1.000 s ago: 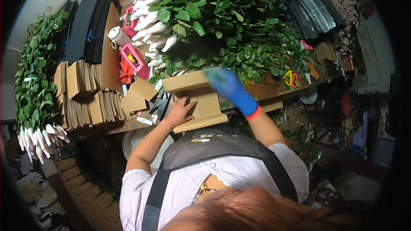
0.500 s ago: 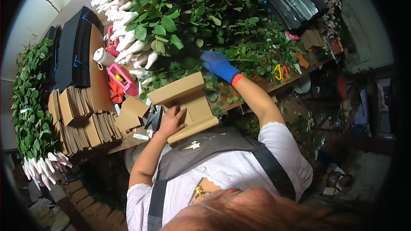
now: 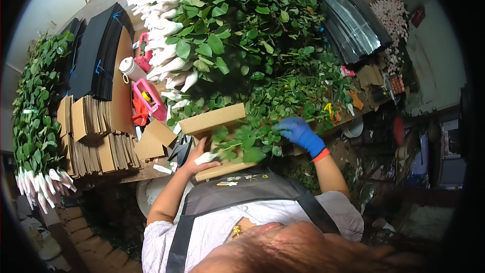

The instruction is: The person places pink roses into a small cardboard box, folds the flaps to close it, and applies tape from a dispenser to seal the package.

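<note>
A rose with its head in a white net sleeve (image 3: pixel 206 158) and green leaves (image 3: pixel 248 140) lies over a folded corrugated cardboard sheet (image 3: pixel 214 119) in front of me. My left hand (image 3: pixel 194 161) is at the sheet's left end, its fingers apart; the sleeved head lies against it. In its blue glove, my right hand (image 3: pixel 299 135) is closed around the rose's stem, to the right of the cardboard. The leaves hide part of the cardboard's inside and the stem.
Beyond the cardboard lies a large pile of leafy roses (image 3: pixel 242 25) with sleeved heads. Cardboard pieces (image 3: pixel 96 144), black sheets (image 3: pixel 98 53), a white bottle (image 3: pixel 132 69) and a pink tape dispenser (image 3: pixel 149 98) stand left. Scissors (image 3: pixel 331 113) lie at the table's right edge.
My right hand has come back from the pile toward me and right, bringing a leafy rose over the cardboard. My left hand has shifted from inside the sheet to its left end.
</note>
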Tool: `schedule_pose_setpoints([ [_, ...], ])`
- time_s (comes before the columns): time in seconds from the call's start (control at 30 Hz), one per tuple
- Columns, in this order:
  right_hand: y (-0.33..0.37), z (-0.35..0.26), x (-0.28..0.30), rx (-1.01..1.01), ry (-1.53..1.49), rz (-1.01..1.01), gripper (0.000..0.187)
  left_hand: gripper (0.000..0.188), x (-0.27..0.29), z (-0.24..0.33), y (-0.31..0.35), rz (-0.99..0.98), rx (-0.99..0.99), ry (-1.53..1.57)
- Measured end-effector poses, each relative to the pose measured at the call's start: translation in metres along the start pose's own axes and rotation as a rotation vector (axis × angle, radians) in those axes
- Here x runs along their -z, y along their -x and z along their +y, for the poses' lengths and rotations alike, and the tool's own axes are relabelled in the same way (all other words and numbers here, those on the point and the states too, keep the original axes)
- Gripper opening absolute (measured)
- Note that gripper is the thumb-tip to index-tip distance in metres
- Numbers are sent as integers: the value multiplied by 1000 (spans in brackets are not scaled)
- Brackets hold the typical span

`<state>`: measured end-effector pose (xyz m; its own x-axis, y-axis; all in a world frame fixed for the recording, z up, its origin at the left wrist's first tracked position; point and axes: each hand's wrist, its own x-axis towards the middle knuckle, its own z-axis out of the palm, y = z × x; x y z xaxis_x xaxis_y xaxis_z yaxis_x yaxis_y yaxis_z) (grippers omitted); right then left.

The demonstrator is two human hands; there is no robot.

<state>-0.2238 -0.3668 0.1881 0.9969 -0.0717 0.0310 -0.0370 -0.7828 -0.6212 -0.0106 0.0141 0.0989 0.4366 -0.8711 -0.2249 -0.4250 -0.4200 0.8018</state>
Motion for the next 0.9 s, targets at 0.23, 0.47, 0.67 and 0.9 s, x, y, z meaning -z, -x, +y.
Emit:
schedule_pose_setpoints([
  [0.23, -22, 23, -16, -206, 641, -571, 44, 39, -12, -13, -4, -2, -217, -134],
  [0.47, -251, -43, 83, 331, 614, 869, 38, 37, 0, 1, -7, -121, -194, -207],
  [0.67, -301, -53, 102, -194, 601, 458, 22, 35, -4, 3, -8, -122, -170, -234],
  [0.9, -172, -102, 78, 655, 335, 763, 19, 35, -10, -7, -10, -138, -175, -199],
])
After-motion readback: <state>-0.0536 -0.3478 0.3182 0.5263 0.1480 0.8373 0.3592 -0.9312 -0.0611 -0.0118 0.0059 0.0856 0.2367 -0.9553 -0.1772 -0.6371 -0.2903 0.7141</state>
